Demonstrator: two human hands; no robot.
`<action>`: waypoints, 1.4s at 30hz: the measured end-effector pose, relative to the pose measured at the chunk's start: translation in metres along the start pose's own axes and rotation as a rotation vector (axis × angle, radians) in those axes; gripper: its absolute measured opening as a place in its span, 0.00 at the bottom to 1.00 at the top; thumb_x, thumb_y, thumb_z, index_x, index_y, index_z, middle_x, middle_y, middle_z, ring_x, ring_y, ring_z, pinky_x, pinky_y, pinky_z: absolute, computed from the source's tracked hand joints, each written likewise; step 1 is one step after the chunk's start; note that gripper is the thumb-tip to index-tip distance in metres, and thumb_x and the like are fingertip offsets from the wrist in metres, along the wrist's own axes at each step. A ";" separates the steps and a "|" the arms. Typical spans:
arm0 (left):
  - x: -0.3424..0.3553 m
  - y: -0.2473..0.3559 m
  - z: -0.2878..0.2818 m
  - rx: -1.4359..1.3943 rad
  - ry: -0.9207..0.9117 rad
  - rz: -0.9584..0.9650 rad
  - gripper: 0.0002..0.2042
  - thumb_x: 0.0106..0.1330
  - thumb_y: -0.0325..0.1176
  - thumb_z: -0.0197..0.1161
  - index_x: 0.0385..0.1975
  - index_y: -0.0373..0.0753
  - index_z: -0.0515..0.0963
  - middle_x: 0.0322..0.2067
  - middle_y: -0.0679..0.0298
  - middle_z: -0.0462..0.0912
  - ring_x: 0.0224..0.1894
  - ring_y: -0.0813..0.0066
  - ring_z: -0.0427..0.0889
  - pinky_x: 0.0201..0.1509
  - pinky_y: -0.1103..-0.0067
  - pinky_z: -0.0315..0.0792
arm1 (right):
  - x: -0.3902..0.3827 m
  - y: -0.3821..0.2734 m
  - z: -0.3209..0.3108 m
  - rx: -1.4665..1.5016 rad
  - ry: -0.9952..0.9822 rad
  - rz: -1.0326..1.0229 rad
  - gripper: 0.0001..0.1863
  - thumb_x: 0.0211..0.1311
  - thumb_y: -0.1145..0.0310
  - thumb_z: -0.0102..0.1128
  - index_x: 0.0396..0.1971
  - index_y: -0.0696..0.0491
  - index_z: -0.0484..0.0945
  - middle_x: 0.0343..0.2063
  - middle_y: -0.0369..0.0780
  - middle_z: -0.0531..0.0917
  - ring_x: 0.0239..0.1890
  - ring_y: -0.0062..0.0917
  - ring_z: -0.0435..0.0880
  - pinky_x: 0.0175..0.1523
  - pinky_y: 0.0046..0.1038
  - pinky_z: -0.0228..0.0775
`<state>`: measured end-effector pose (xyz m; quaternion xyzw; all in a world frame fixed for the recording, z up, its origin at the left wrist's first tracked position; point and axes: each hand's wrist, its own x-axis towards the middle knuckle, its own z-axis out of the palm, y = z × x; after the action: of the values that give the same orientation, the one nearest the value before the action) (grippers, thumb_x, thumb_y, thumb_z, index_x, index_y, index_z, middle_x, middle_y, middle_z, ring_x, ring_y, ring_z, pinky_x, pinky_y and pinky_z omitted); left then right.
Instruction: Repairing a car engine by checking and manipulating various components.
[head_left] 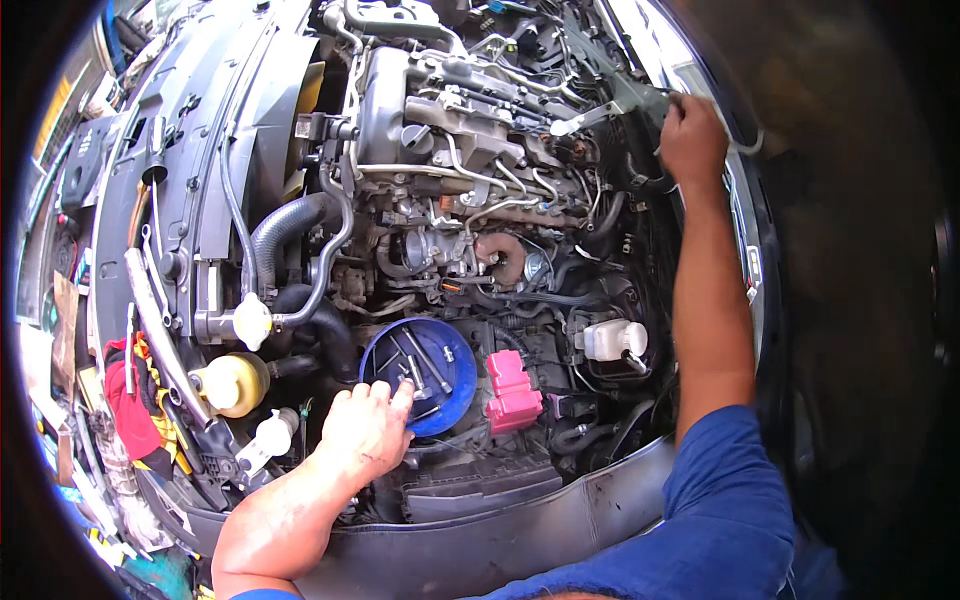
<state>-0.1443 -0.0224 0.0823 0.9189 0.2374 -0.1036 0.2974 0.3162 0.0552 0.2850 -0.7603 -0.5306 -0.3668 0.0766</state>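
My left hand is at the near left rim of a round blue bowl, its fingers bent over the edge and its thumb hidden. Inside the bowl lie several metal tools, among them a ratchet-like handle and short socket pieces, close to my fingertips. Far off to the right, my right hand is closed in a fist beside a grey-green panel at the edge of the engine bay. What its fingers hold, if anything, is hidden. A clear strip with a white end lies left of that fist.
Beyond the bowl is the uncovered engine with metal pipes and hoses. A pink box-shaped cover and a white reservoir are right of the bowl. At left are a yellowish reservoir, wrenches and red-yellow gloves.
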 end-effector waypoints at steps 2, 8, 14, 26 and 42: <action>0.003 0.001 0.000 -0.017 0.003 0.009 0.33 0.59 0.45 0.69 0.64 0.40 0.70 0.43 0.56 0.79 0.48 0.58 0.79 0.50 0.64 0.73 | -0.037 0.001 -0.003 0.046 0.178 -0.121 0.09 0.62 0.71 0.59 0.39 0.54 0.84 0.40 0.45 0.83 0.42 0.44 0.82 0.50 0.41 0.74; 0.007 -0.003 0.000 -0.141 0.136 0.044 0.32 0.58 0.45 0.71 0.62 0.36 0.72 0.43 0.53 0.80 0.48 0.55 0.81 0.52 0.64 0.75 | -0.127 -0.021 -0.011 0.224 0.276 0.000 0.07 0.62 0.76 0.60 0.40 0.56 0.81 0.38 0.45 0.82 0.43 0.44 0.83 0.48 0.40 0.76; 0.017 0.030 -0.036 -0.615 0.244 0.150 0.31 0.58 0.40 0.72 0.60 0.33 0.72 0.39 0.53 0.81 0.42 0.55 0.83 0.49 0.66 0.78 | -0.189 -0.048 -0.006 0.501 0.263 0.189 0.11 0.61 0.79 0.61 0.44 0.58 0.78 0.44 0.46 0.79 0.43 0.41 0.82 0.44 0.35 0.80; 0.212 0.118 -0.057 -1.712 0.246 -0.058 0.46 0.66 0.47 0.68 0.76 0.38 0.47 0.58 0.61 0.75 0.54 0.75 0.76 0.48 0.76 0.71 | -0.263 -0.072 -0.014 1.012 -0.090 0.629 0.26 0.59 0.76 0.67 0.57 0.57 0.69 0.54 0.44 0.70 0.55 0.31 0.76 0.49 0.29 0.79; 0.257 0.152 -0.086 -1.755 0.437 0.209 0.44 0.68 0.26 0.62 0.74 0.27 0.37 0.66 0.46 0.69 0.63 0.67 0.72 0.56 0.75 0.71 | -0.032 -0.003 -0.008 0.514 -0.654 0.400 0.23 0.61 0.58 0.68 0.45 0.64 0.82 0.35 0.42 0.88 0.35 0.25 0.86 0.43 0.29 0.77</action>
<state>0.1584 0.0179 0.1417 0.3783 0.1975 0.3184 0.8464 0.3040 0.0285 0.2693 -0.8800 -0.4434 0.0579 0.1605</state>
